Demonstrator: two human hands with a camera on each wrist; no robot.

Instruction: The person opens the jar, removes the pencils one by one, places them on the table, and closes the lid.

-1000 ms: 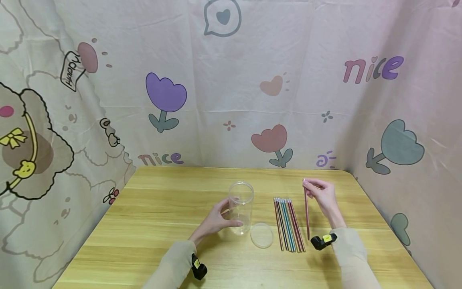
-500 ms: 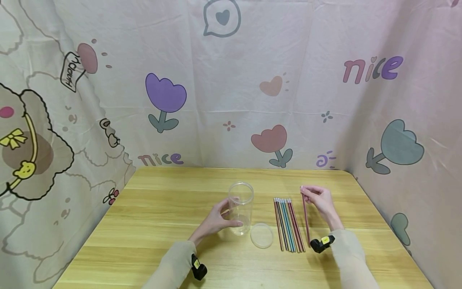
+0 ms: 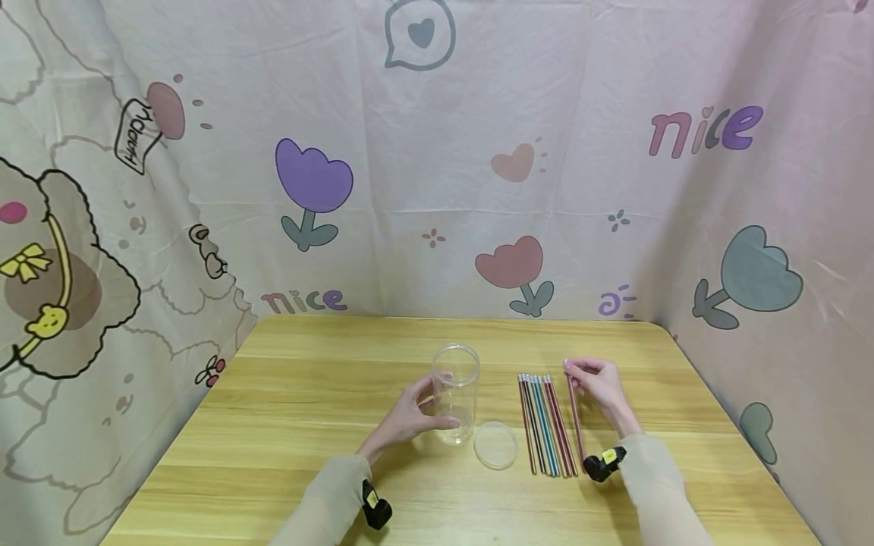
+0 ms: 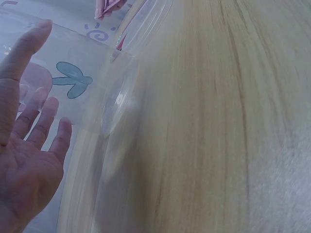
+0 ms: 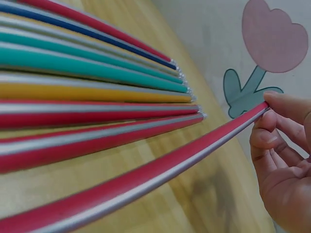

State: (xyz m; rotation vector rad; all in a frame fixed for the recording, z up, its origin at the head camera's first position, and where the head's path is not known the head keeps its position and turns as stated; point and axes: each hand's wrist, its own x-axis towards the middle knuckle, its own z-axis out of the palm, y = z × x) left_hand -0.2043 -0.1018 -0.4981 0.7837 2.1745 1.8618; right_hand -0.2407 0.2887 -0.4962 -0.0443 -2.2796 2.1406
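A clear plastic jar [image 3: 456, 394], uncapped, stands upright on the table, and nothing shows inside it. My left hand [image 3: 410, 413] curls round its left side, thumb in front and fingers behind; the left wrist view shows the palm and fingers [image 4: 46, 116] against the see-through wall. At the right, my right hand [image 3: 601, 385] pinches a red pencil [image 5: 160, 177] with a silver stripe by its eraser end. That pencil slants down toward the table, just right of a row of striped pencils [image 3: 542, 425] in red, blue, green and yellow.
Between the jar and the row lies a round clear lid [image 3: 495, 445] flat on the wooden table [image 3: 307, 356]. Behind the table hangs a printed cloth [image 3: 423, 152], with more cloth along both sides. Each wrist carries a small black camera.
My right hand has come down and a little left with the red pencil, bringing it closer to the row. The left hand and the jar have stayed put.
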